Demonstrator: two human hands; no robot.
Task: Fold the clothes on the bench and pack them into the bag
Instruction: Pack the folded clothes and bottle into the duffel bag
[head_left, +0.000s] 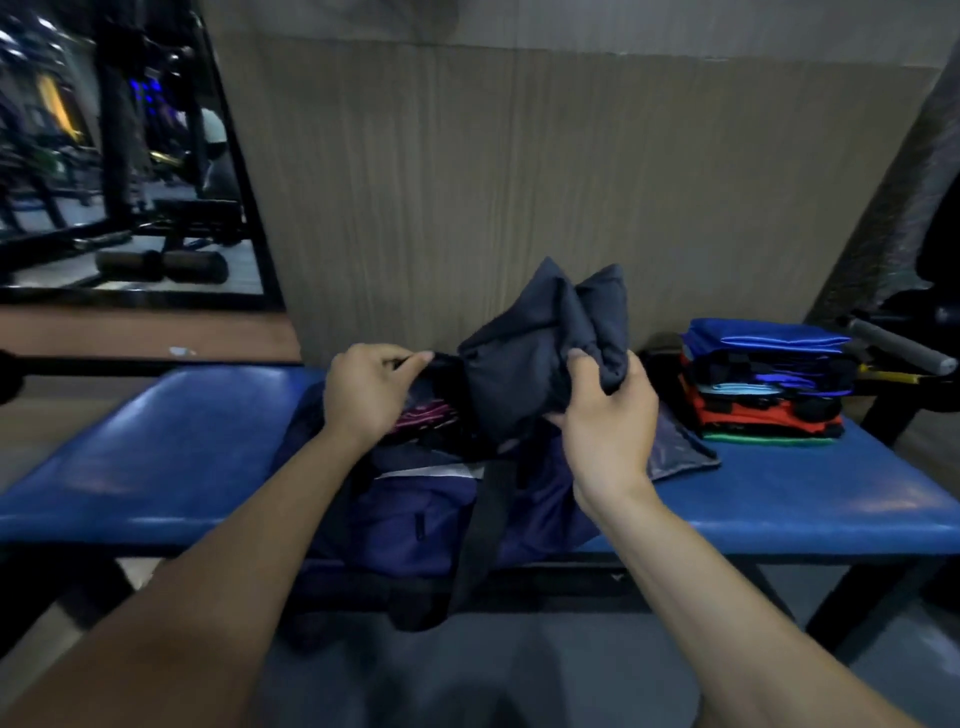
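Note:
A dark purple-blue bag (415, 519) lies on the blue padded bench (156, 457), hanging over its front edge. My left hand (366, 392) pinches the black rim of the bag's opening and holds it up. My right hand (608, 415) grips a folded dark grey garment (540, 353), held upright over the opening with its lower end in the bag. A pink-striped piece (423, 418) shows inside the bag. A stack of folded clothes (763, 384), blue on top, then dark, orange and green, sits on the bench to the right.
A wood-panel wall (467, 182) stands right behind the bench. A mirror (119, 156) at the upper left shows gym equipment. Dark machine parts and a grey padded bar (898, 345) sit at the far right. Grey floor lies below the bench.

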